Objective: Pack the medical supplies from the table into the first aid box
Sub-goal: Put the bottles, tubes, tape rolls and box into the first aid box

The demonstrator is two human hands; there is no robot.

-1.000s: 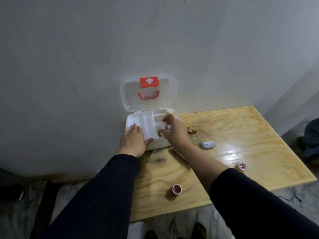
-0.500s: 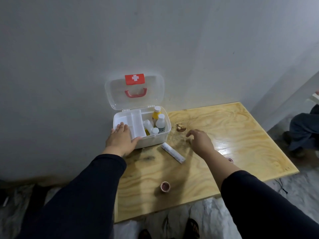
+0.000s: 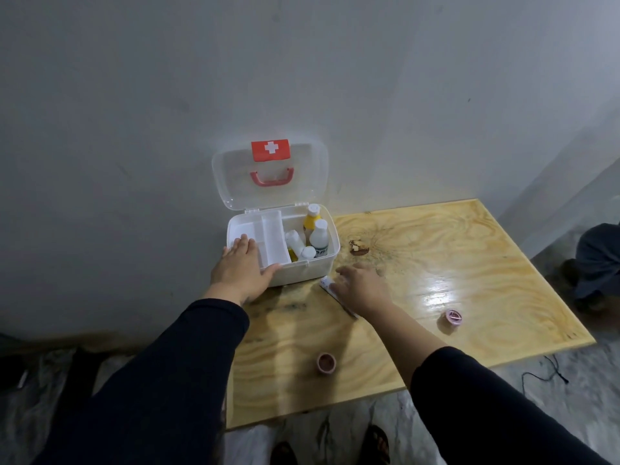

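Observation:
The white first aid box (image 3: 302,274) stands open at the table's back left, with its clear lid (image 3: 268,182) leaning on the wall. Inside it are a yellow bottle (image 3: 311,220), a white bottle (image 3: 318,237), two small white bottles (image 3: 295,239) and a white divider tray (image 3: 270,236). My left hand (image 3: 240,270) lies flat on the box's front left corner, thumb along the front wall. My right hand (image 3: 360,286) is palm down over a long white pack (image 3: 326,283) just in front of the box; what is under the palm is hidden. Two pink tape rolls (image 3: 452,317) (image 3: 326,363) lie on the table.
The wooden table (image 3: 453,256) meets the grey wall at its back, with a dark knot (image 3: 358,247) right of the box. Another person's leg (image 3: 600,260) is at the right edge. My feet (image 3: 379,444) and a black cable (image 3: 543,372) are on the floor.
My right hand left the box, reached right over a small white roll, then came back left onto the long white pack. That roll is no longer visible. My left hand stayed on the box.

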